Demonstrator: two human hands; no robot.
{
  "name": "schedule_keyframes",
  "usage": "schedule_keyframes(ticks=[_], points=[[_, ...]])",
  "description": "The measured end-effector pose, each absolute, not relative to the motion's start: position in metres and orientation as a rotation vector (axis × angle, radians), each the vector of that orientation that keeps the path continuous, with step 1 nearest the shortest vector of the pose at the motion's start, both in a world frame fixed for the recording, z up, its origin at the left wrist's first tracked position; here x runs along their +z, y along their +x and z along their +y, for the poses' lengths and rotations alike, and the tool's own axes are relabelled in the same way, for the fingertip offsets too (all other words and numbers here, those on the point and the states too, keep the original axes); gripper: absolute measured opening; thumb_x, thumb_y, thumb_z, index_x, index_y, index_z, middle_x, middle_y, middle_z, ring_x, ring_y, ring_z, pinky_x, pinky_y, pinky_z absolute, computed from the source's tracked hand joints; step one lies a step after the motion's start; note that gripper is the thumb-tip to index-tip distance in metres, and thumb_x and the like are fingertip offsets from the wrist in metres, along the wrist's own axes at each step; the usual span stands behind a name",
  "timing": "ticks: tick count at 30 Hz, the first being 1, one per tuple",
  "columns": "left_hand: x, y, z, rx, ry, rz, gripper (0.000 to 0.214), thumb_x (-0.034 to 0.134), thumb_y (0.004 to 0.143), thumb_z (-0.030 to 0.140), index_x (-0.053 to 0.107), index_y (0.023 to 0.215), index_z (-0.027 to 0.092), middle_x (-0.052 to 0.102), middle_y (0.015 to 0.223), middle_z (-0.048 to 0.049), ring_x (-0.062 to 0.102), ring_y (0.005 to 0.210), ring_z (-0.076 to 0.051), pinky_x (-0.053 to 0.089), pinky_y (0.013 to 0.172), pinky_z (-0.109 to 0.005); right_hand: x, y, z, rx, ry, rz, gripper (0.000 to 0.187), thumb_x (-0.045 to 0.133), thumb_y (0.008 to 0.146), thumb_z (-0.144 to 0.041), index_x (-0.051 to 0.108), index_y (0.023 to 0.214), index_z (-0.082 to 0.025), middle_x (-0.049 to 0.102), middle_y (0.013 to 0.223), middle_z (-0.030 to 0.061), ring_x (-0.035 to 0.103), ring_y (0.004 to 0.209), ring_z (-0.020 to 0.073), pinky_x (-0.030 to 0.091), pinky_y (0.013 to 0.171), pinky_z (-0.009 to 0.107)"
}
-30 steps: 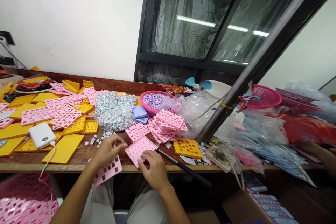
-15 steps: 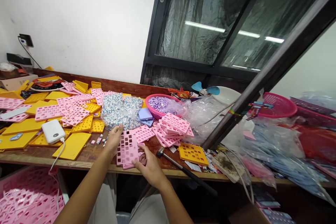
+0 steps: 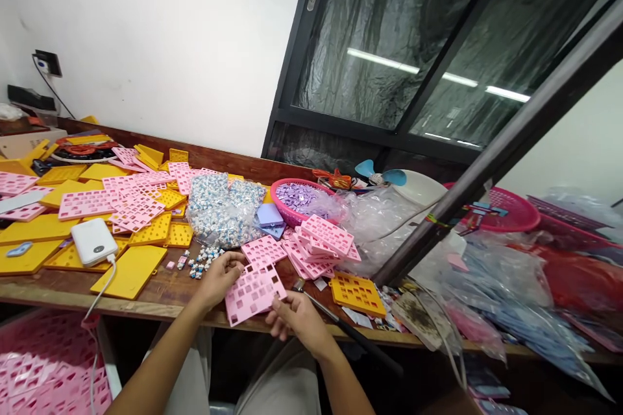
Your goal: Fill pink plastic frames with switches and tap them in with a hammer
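In front of me, over the bench's front edge, a flat pink plastic plate with rows of square cutouts (image 3: 256, 293) lies tilted between both hands. My left hand (image 3: 222, 280) is closed on its upper left edge. My right hand (image 3: 299, 321) pinches the lower right corner between thumb and fingers. Whether a second plate sits under it, I cannot tell. Just behind is another pink plate (image 3: 263, 250). Small white-and-blue pieces (image 3: 202, 260) lie loose beyond my left hand. Right of my right hand rests a hammer with a dark handle (image 3: 341, 321).
Clear bags of white-and-blue pieces (image 3: 219, 211) stand behind, beside a pink basket of purple pieces (image 3: 299, 198). Pink plates (image 3: 324, 243) are stacked at right; a yellow panel (image 3: 357, 293) lies nearby. A slanted metal post (image 3: 467, 188) crosses the right side. A white power bank (image 3: 95, 243) sits left.
The pink plates, fanned upright between my hands before, now show as one plate turned sideways and tilted. My right hand has shifted right and down to its corner. The loose white-and-blue pieces show more fully.
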State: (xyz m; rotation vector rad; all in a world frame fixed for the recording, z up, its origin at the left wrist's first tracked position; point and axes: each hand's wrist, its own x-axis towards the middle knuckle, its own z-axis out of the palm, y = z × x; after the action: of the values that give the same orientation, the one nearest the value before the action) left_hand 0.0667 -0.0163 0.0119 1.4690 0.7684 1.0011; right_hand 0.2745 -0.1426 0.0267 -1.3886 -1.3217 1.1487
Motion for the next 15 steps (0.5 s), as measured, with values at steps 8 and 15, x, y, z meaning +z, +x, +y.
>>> schedule_keyframes(ticks=[8, 15], points=[[0.011, 0.078, -0.002, 0.969, 1.974, 0.935, 0.022, 0.052, 0.089, 0.018, 0.069, 0.102, 0.018, 0.072, 0.099, -0.0084, 0.066, 0.092, -0.022, 0.05, 0.084, -0.035, 0.071, 0.289, -0.116, 0.402, -1.588, -2.17, 0.106, 0.087, 0.063, -0.061, 0.044, 0.151, -0.021, 0.041, 0.157, 0.0163, 0.036, 0.145, 0.038, 0.029, 0.12, 0.053], [0.004, 0.048, -0.028, 0.955, 2.386, 0.834, 0.076, 0.071, 0.083, 0.052, 0.046, 0.148, 0.022, 0.051, 0.147, -0.0152, 0.046, 0.137, -0.033, 0.037, 0.116, -0.049, 0.065, 0.297, -0.081, 0.589, -1.567, -2.459, 0.111, 0.082, 0.067, -0.065, 0.036, 0.156, -0.018, 0.04, 0.157, 0.0169, 0.038, 0.143, 0.0364, 0.029, 0.12, 0.05]])
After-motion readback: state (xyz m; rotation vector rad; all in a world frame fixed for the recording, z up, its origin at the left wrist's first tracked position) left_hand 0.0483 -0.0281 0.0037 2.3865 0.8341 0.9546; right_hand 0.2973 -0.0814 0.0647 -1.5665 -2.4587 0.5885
